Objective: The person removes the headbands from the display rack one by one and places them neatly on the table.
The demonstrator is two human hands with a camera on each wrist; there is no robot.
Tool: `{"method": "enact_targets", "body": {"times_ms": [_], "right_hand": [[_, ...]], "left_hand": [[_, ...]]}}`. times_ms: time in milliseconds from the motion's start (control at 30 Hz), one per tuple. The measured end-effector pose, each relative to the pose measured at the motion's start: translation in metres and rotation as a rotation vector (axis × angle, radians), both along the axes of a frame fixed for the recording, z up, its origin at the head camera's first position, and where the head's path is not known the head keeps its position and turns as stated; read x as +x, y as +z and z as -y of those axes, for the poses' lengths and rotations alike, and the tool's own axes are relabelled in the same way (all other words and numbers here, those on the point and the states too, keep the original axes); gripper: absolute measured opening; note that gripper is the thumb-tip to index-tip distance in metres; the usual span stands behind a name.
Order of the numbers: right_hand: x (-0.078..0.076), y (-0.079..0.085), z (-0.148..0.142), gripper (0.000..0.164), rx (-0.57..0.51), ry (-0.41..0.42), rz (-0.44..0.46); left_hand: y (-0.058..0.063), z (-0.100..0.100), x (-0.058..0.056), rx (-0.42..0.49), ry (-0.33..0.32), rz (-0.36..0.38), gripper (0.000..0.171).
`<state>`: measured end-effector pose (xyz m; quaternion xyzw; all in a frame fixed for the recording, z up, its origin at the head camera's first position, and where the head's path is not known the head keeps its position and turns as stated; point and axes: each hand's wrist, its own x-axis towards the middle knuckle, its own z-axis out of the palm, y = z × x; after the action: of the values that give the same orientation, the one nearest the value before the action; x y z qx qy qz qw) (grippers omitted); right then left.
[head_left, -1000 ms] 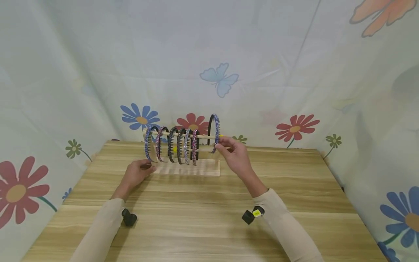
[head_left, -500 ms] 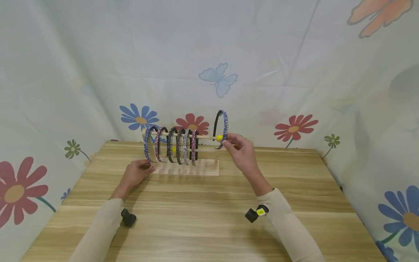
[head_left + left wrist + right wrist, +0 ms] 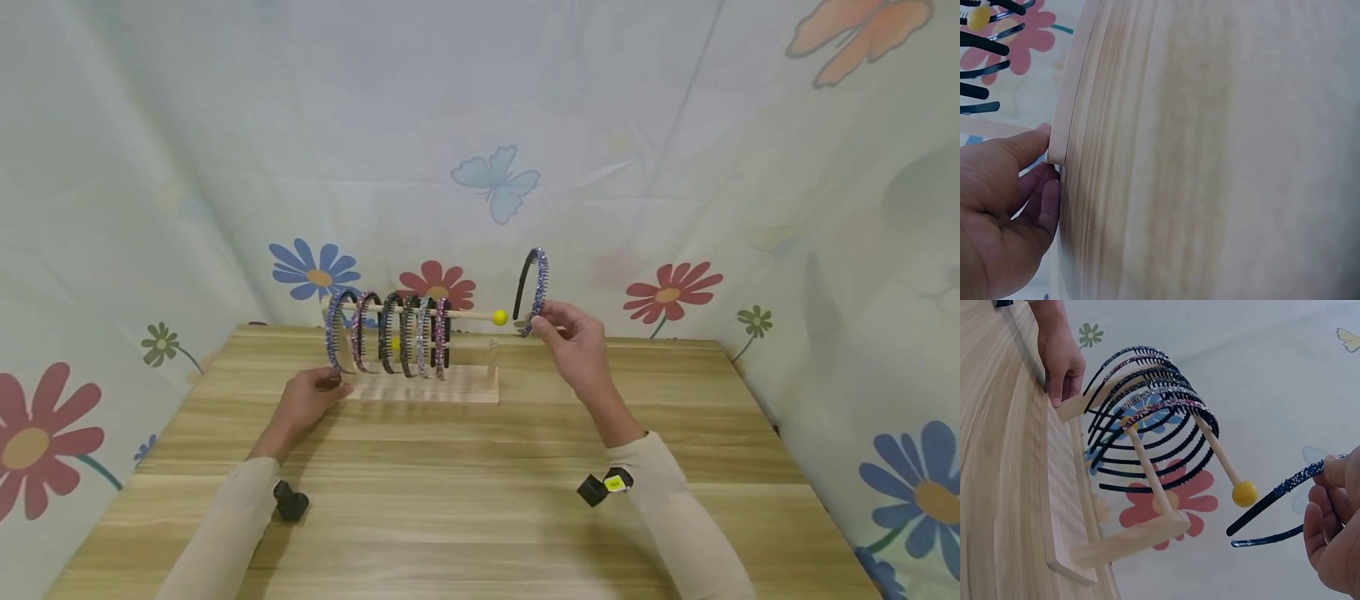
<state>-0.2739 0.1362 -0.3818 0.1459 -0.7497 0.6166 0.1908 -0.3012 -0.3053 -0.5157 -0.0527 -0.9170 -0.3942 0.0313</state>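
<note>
My right hand [image 3: 581, 346] pinches a blue glittery toothed headband [image 3: 540, 283] by one side, just right of the rack's yellow ball end [image 3: 500, 317] and apart from it. In the right wrist view the two black tips of this headband [image 3: 1297, 478] point toward the rod. Several glittery headbands [image 3: 405, 333], blue, pink, dark and silver, hang in a row on the left part of the wooden headband rack [image 3: 480, 385]. At the rack's left end, my left hand [image 3: 303, 404] holds the base; the left wrist view shows the thumb on the base's edge [image 3: 1066, 119].
The rack stands on a wood-grain table [image 3: 450, 500] near its back edge. Behind hangs a pale cloth [image 3: 375, 167] printed with flowers and butterflies. A second, lower rod [image 3: 1150, 472] carries another yellow ball.
My right hand has moved right with the blue headband, which has come off past the rod's ball end. My left hand stays at the base.
</note>
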Motion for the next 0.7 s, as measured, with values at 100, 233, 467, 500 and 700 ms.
{"method": "enact_targets", "body": {"times_ms": [100,233,467,500,700], "right_hand": [[-0.001,0.001,-0.008,0.023,-0.003,-0.011,-0.005],[-0.001,0.003,-0.022,0.026,-0.002,-0.048,0.002],[-0.002,0.004,-0.045,0.028,0.008,-0.114,-0.009],[-0.002,0.004,-0.048,0.028,0.016,-0.126,-0.004],[-0.003,0.006,-0.066,0.033,0.062,-0.185,0.013]], "left_hand": [[-0.001,0.0,-0.001,-0.001,-0.002,-0.003,0.043],[-0.002,0.0,-0.002,-0.013,-0.003,-0.009,0.043],[-0.003,0.001,-0.004,-0.03,0.003,-0.012,0.042],[-0.003,0.002,-0.004,-0.031,0.002,-0.011,0.042],[-0.004,0.001,-0.004,-0.025,0.001,-0.017,0.041]]}}
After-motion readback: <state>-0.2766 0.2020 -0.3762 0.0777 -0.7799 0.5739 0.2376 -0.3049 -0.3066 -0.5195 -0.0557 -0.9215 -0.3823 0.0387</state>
